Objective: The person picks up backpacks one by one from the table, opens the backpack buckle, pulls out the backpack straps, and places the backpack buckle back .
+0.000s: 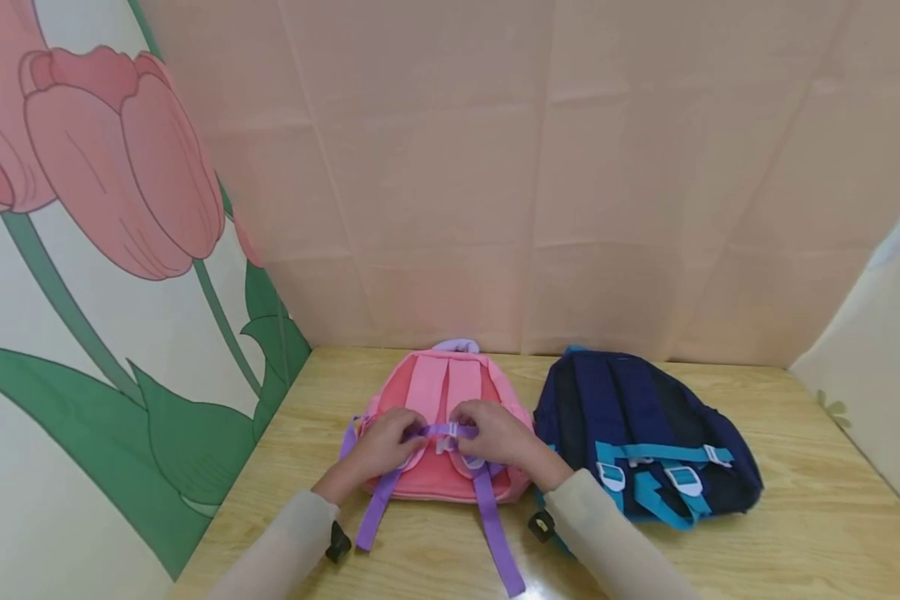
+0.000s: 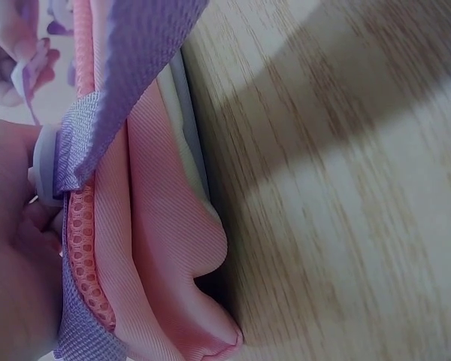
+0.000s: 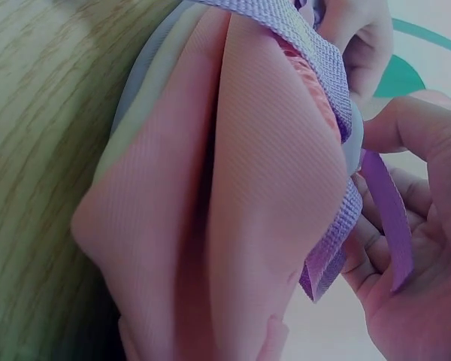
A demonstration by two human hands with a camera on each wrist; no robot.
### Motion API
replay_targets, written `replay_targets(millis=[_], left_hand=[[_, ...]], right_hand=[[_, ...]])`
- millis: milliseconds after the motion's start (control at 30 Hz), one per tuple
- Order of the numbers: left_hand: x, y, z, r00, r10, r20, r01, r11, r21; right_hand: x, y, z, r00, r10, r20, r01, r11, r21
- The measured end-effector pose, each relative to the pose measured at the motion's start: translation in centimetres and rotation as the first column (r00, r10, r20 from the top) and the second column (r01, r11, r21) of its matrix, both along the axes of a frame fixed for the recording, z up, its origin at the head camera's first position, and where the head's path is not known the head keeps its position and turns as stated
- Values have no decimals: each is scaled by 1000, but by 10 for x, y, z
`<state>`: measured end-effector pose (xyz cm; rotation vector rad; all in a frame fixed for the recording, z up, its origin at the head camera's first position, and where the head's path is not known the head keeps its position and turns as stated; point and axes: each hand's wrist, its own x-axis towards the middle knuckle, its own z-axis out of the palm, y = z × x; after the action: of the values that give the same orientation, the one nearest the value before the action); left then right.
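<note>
A pink backpack lies on the table with its shoulder straps facing up. Across those straps runs a thin purple chest strap with a small white buckle near its middle. My left hand pinches the chest strap left of the buckle. To the right of it, my right hand pinches the same strap. In the right wrist view, a loose purple strap end lies by the right hand's palm. Purple webbing and a pale adjuster partly cover the left hand in its wrist view.
Right beside the pink bag lies a dark blue backpack with light blue straps. Two purple strap tails trail toward the front of the wooden table. A pink cloth hangs behind, and a tulip-printed panel stands at left.
</note>
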<state>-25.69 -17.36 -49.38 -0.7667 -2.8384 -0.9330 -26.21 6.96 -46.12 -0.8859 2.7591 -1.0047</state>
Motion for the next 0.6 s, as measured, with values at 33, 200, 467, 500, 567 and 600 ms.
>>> replay_targets(millis=[33,200,467,500,567,600], left_hand=[[0,0,0,1000,1,2,-1,1000,2],[1,0,0,1000,4,-2,-4,1000,5],[2,1,2,1000,3,-3,-3,1000,14],[2,1,2,1000,2,-7,-2,1000,13],[2,1,2,1000,1,-13,-1,1000,10],[3,1,2,1000,0,-17,0,1000,10]], right_hand=[[0,0,0,1000,0,-1,0,1000,2],[1,3,-1,1000,4,-8,-4,1000,-1],[2,7,-1,999,4,-49,-5,1000,-14],[2,8,-1,998,6,-58,-6,1000,-16],[3,9,-1,998,3,-69,-4,1000,-17],[3,9,-1,997,4,-74,-6,1000,-21]])
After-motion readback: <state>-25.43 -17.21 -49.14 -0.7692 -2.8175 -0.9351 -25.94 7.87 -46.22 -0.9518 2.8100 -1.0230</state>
